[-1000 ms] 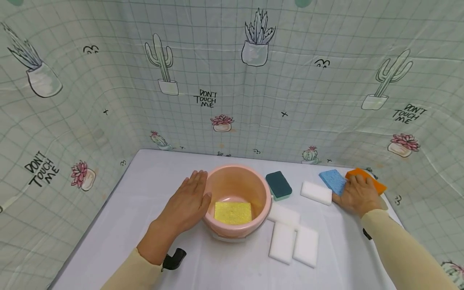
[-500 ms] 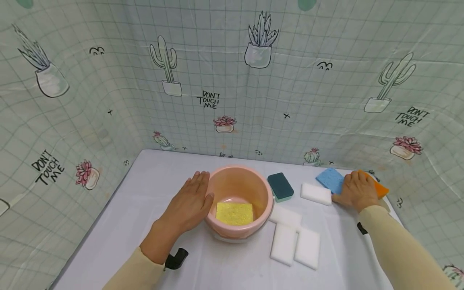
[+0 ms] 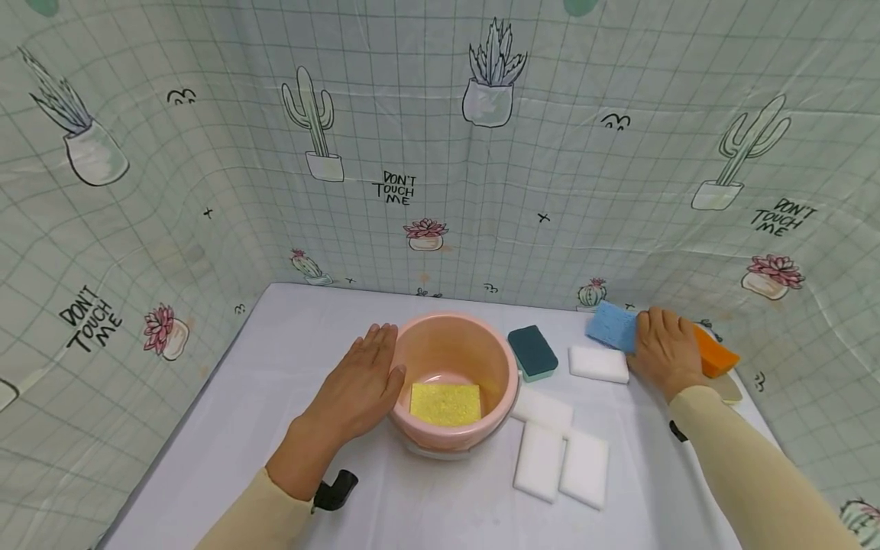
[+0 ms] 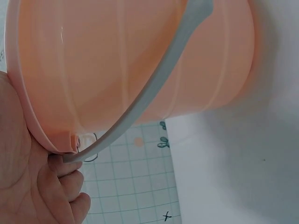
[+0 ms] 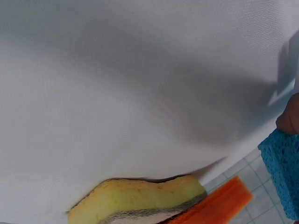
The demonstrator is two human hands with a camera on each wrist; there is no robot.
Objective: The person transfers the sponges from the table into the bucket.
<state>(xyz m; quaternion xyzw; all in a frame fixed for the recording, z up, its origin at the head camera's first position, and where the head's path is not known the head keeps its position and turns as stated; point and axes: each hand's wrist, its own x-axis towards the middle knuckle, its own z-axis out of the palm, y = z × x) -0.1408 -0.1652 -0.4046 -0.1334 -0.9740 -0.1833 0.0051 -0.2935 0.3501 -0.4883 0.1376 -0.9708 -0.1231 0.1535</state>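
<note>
My left hand (image 3: 357,386) lies along the left side of a pink bucket (image 3: 509,382), its fingers straight and touching the rim. In the left wrist view, the fingers (image 4: 70,186) reach the spot where the bucket's grey handle (image 4: 135,107) meets the rim. Inside the bucket a yellow sponge (image 3: 445,405) lies on the bottom. At the back right, my right hand (image 3: 667,347) pinches a blue sponge (image 3: 610,327), tilted up off the table. Its thumb (image 5: 290,116) presses the sponge's edge in the right wrist view. The fingers behind the sponge are mostly hidden there.
An orange sponge (image 3: 716,354) and a yellowish one with a grey layer (image 5: 145,198) lie right of my right hand. A dark green sponge (image 3: 532,351) sits beside the bucket. Several white sponges (image 3: 539,462) lie to its right, one (image 3: 598,364) farther back. Patterned cloth (image 3: 440,153) hangs behind.
My right hand has taken hold of the blue sponge and moved it left and up, away from the orange one. The left hand stays at the bucket.
</note>
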